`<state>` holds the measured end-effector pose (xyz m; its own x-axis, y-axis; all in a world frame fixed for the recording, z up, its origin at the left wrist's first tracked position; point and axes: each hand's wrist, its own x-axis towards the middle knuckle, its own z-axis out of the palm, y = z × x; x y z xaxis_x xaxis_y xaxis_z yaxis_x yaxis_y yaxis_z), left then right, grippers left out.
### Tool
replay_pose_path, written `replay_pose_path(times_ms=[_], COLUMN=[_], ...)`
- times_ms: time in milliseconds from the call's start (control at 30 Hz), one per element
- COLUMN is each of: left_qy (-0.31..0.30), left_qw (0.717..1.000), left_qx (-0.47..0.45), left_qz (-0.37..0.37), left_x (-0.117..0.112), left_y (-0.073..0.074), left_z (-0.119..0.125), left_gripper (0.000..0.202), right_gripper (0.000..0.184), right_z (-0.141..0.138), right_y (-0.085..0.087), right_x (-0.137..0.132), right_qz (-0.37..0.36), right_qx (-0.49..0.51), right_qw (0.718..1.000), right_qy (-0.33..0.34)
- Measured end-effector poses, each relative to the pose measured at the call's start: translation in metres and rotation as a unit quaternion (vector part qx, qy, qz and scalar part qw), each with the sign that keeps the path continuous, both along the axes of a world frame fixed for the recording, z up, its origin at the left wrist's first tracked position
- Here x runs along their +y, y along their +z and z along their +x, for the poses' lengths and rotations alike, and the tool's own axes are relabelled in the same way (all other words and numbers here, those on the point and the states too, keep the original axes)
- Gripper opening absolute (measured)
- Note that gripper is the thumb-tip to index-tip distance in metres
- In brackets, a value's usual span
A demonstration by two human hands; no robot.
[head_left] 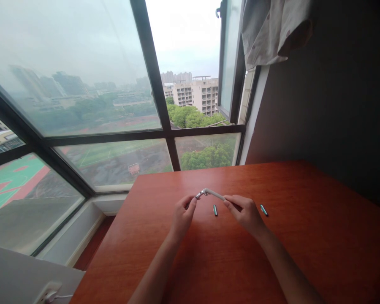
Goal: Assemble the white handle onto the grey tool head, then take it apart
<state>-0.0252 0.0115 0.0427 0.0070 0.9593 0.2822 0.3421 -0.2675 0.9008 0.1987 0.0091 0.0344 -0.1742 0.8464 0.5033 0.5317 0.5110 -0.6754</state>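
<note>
Together, your left hand (183, 215) and right hand (246, 212) pinch opposite ends of a silver-grey handle (215, 194), fingertips closed, above the tabletop (212, 270); one teal-and-dark piece (215, 210) lies between them, another teal-and-dark piece (264, 210) right of your right hand.

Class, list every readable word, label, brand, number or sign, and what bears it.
No text is readable.
Two narrow green-and-black pieces on the reddish-brown, wood-grained table: too small to tell any marking.
Slim, bent silver-grey rod between left hand and right hand: none legible.
</note>
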Motion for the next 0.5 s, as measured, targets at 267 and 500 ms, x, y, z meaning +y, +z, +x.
replay_pose_path(times_ms=[267, 500], left_qy=[-0.005, -0.019], left_qw=[0.999, 0.996], left_qx=[-0.038, -0.088], left_qz=[-0.018, -0.017], left_x=[0.0004, 0.0035], left_y=[0.0002, -0.0076], left_z=[0.0008, 0.0006], left_gripper=[0.037, 0.036], right_gripper=[0.027, 0.024], right_z=[0.0001, -0.0017], right_y=[-0.0031, -0.0008], right_x=[0.0014, -0.0017], right_qz=[0.002, -0.002], right_qx=[0.012, 0.036], right_qw=[1.000, 0.999], right_qy=[-0.010, 0.019])
